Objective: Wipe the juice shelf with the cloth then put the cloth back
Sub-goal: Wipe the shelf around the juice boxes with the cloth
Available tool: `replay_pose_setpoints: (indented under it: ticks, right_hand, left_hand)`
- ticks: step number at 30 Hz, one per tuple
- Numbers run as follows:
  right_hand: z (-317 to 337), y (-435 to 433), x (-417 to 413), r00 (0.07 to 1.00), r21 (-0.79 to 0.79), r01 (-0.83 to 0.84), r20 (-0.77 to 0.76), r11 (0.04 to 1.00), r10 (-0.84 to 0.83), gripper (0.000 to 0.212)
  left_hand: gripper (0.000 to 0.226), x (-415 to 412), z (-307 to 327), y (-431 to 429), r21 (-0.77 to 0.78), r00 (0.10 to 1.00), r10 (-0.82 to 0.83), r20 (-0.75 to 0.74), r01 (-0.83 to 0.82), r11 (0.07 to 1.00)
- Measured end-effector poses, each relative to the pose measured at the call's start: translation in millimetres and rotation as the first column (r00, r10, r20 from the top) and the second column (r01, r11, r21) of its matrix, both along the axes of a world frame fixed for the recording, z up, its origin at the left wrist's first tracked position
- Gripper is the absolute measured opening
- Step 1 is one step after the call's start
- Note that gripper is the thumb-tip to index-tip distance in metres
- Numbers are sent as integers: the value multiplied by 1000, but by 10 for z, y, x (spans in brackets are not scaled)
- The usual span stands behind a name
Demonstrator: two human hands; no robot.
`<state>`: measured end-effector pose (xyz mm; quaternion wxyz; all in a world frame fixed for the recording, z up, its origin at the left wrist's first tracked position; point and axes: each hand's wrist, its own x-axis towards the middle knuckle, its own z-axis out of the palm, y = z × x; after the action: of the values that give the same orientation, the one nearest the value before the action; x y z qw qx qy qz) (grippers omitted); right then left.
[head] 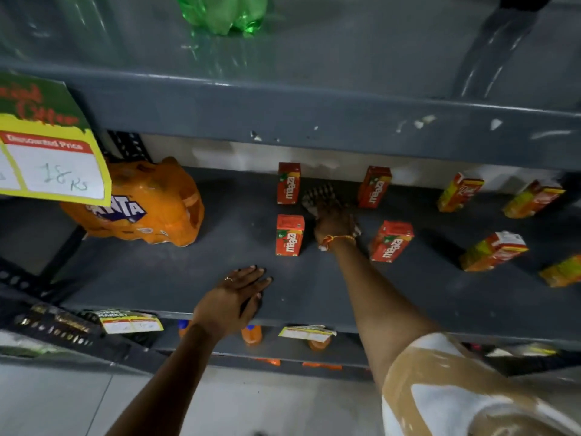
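The dark grey juice shelf (176,272) runs across the middle of the view. My right hand (334,222) reaches deep into it and presses a checked cloth (319,195) flat on the shelf, between red Maaza juice cartons (289,235). The cloth pokes out past my fingers toward the back wall; it is blurred. My left hand (234,298) rests flat on the shelf's front edge, fingers spread, holding nothing.
A shrink-wrapped orange Fanta pack (147,204) lies at the shelf's left. Yellow-red juice cartons (493,250) stand at the right. A yellow price sign (47,158) hangs from the shelf above. Orange bottles (251,335) show on the shelf below.
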<state>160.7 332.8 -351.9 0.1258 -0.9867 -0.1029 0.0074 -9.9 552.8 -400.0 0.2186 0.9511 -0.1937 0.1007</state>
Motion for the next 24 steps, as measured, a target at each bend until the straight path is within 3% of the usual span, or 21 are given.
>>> replay_pose_setpoints:
  ticks: [4,7,14,19,22,24]
  right_hand:
    - [-189,9,-489,998,59,56,6,997,-56,61]
    - [-171,-12,-870,983,105,131,-140,986,-116,58]
    - [-112,-345,-1755,989,205,-34,-134,978,62,74]
    - [-94,-714,-2035,947,298,-244,-130,923,293,65]
    - [-23,-841,-1949,974,352,-179,-70,919,216,73]
    - [-47,-847,-1879,994,301,-105,12,948,107,75]
  left_hand:
    - [45,-5,42,-15,43,1000,9,-21,-8,999]
    - [52,-19,43,-19,72,999,26,-41,-23,997]
    - [65,-186,91,-99,188,984,157,-89,-138,972]
    - [67,-411,143,-139,236,963,236,-127,-202,951]
    - [66,-496,112,-138,259,953,270,-137,-229,938]
    - [66,-541,104,-140,259,949,274,-154,-229,938]
